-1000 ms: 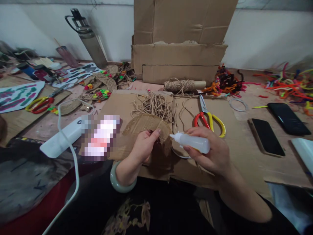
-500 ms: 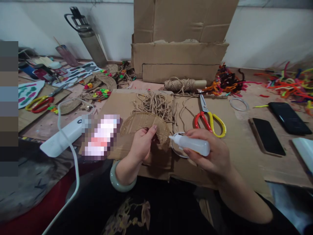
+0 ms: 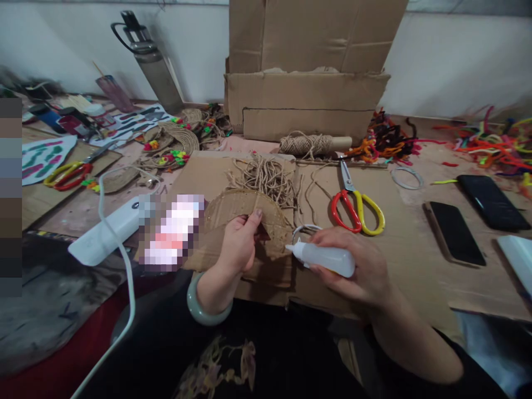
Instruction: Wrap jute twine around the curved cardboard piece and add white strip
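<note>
My left hand (image 3: 241,241) pinches a curved, arch-shaped piece of cardboard (image 3: 233,204) by its inner edge, thumb on top. Small shiny dots, which look like glue, run along its outer rim. Wrapped in my right hand (image 3: 361,266) is a white squeeze bottle of glue (image 3: 326,259), lying nearly level. Its nozzle points left, at the lower right end of the arch; whether it touches cannot be made out. Just beyond the arch lies a heap of cut twine pieces (image 3: 268,176). A pale ring (image 3: 305,228) lies partly behind the bottle.
Red-and-yellow scissors (image 3: 357,210) lie right of the twine, below a twine roll (image 3: 305,145). Phones (image 3: 455,233) rest at the right. A white device (image 3: 110,230) with a cable lies left. Behind stand a cardboard box (image 3: 307,105) and a tall bottle (image 3: 158,77).
My right hand has brought the glue bottle slightly down and toward me, its nozzle moving lower along the arch's right end. My left hand keeps its pinch, almost still.
</note>
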Motion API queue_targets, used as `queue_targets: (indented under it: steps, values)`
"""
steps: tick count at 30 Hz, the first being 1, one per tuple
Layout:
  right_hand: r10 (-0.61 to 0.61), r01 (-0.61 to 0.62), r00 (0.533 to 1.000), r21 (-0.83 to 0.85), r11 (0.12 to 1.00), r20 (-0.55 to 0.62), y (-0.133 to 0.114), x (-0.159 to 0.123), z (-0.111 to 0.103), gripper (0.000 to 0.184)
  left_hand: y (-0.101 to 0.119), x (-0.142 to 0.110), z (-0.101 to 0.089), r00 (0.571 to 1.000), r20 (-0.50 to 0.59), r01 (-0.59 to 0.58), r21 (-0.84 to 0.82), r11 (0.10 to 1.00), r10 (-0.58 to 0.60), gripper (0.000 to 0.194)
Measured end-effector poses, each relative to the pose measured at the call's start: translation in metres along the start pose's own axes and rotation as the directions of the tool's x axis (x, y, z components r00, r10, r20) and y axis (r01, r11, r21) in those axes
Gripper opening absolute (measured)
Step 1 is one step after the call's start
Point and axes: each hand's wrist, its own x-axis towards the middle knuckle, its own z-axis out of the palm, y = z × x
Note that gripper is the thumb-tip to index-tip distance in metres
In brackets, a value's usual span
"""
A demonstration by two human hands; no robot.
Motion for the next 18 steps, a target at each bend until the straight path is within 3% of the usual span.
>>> queue_targets:
  steps: [12, 18]
  values:
    - [0.024, -0.022, 0.987, 0.014, 1.0, -0.16, 0.0081, -0.0078, 0.0052, 0.037, -0.0002, 0.0002, 0.0005, 1.0, 0.001, -0.01, 0.007, 1.0, 0.01, 0.032]
    - [-0.002, 0.001, 1.0, 0.029, 1.0, 0.016, -0.0003, -0.0004, 0.0016, 0.028, 0.0002, 0.0006, 0.0009, 1.0, -0.004, 0.002, 0.01, 1.0, -0.002, 0.032]
